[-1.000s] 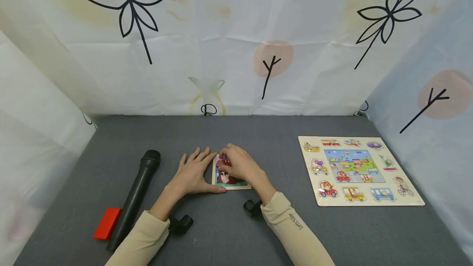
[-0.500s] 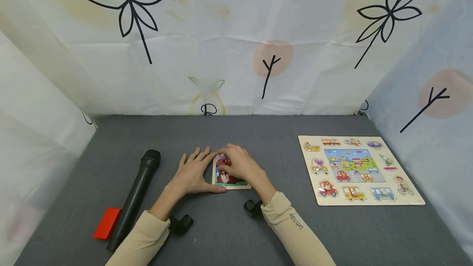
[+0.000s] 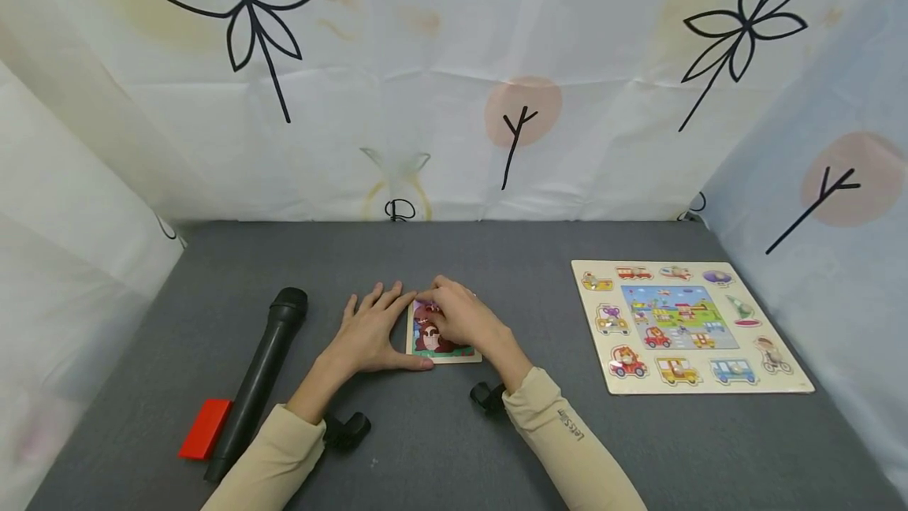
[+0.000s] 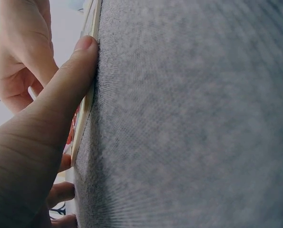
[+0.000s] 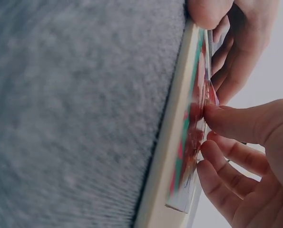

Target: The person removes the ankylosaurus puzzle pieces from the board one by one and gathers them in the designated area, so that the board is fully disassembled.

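Note:
A small wooden jigsaw puzzle (image 3: 445,350) with a brown animal picture lies on the grey table, partly hidden by both hands. My left hand (image 3: 370,337) rests around its left side with fingers spread and straight. The left thumb (image 4: 86,45) presses against the near edge of the wooden frame. Over the upper right part of the puzzle, my right hand (image 3: 464,314) has its fingers bent down. In the right wrist view, the right thumb (image 5: 227,118) touches a reddish puzzle piece (image 5: 211,91) that stands slightly raised and tilted; the fingertips are close to the puzzle face.
To the right lies a large wooden vehicle puzzle board (image 3: 709,381). A black microphone (image 3: 258,377) lies at the left, beside a red block (image 3: 206,428). Black wrist cameras sit under both sleeves. A printed white cloth (image 3: 440,101) stands behind the table (image 3: 539,251).
The right thumb has drawn in under the hand, so more of the brown picture shows. The left hand and the puzzle frame have stayed in place.

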Motion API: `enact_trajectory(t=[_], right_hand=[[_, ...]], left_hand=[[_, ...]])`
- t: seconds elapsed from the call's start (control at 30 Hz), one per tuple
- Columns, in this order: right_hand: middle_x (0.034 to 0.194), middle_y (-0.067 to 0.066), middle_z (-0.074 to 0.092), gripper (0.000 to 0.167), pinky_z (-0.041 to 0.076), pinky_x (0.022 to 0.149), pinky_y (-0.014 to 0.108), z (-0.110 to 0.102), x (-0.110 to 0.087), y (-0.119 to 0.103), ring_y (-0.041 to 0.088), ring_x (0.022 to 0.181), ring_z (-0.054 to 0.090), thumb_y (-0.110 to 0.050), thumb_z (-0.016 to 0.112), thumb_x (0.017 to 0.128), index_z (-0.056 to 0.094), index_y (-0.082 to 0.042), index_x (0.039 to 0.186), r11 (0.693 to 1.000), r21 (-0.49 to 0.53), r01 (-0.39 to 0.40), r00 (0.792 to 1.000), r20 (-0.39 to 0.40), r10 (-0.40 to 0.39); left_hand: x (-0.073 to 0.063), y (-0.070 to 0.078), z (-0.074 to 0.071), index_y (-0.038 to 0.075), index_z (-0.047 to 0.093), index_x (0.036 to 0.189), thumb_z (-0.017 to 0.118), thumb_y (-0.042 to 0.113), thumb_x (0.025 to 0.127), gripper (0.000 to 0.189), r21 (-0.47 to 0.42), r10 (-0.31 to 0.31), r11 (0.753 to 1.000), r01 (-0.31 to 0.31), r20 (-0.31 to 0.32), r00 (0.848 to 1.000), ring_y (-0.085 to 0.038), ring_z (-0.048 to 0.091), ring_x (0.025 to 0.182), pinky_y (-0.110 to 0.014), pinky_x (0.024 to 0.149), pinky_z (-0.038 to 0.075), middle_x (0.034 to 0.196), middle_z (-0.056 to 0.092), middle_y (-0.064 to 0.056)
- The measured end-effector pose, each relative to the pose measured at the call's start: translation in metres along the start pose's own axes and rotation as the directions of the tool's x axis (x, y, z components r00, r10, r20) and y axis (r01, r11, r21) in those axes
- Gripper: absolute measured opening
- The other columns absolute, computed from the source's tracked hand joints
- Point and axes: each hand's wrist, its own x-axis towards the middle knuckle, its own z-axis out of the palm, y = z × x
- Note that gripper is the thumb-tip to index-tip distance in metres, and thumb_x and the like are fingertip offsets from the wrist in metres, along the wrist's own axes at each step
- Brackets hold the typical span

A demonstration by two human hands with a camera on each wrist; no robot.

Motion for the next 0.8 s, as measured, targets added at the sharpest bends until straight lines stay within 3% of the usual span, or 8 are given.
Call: enact_trajectory(t=[0.27, 0.47, 0.8], right_hand=[[0.112, 0.010, 0.063, 0.036, 0.045, 0.071, 0.029, -0.001, -0.001, 0.002, 0.016, 0.082, 0.054, -0.008, 0.064, 0.101, 0.066, -0.006, 0.136, 1.000, -0.015, 0.019, 0.999, -0.031, -0.019], [0.115, 0.011, 0.063, 0.036, 0.049, 0.078, 0.033, -0.008, -0.005, 0.005, 0.019, 0.091, 0.058, -0.007, 0.064, 0.100, 0.067, -0.006, 0.136, 1.000, 0.005, -0.021, 0.999, -0.031, 0.021], [0.112, 0.011, 0.064, 0.034, 0.045, 0.071, 0.029, -0.020, -0.015, 0.022, 0.017, 0.084, 0.056, -0.006, 0.066, 0.099, 0.068, -0.005, 0.132, 0.999, 0.008, -0.049, 0.997, -0.055, 0.050]], left_hand=[[0.000, 0.000, 0.001, 0.017, 0.039, 0.159, 0.082, 0.072, 0.068, 0.114, -0.008, 0.001, 1.000, -0.001, -0.004, 1.000, -0.049, 0.025, 0.155, -0.078, 0.117, 0.017, 0.166, 0.033, -0.018], [0.001, -0.001, 0.000, 0.018, 0.040, 0.158, 0.083, 0.073, 0.068, 0.114, -0.002, -0.002, 1.000, 0.002, -0.007, 1.000, -0.049, 0.026, 0.154, -0.078, 0.117, 0.017, 0.166, 0.034, -0.017], [0.003, -0.003, 0.003, 0.019, 0.042, 0.157, 0.083, 0.073, 0.066, 0.113, 0.013, 0.007, 1.000, -0.007, -0.013, 1.000, -0.051, 0.027, 0.153, -0.080, 0.115, 0.018, 0.165, 0.035, -0.019]])
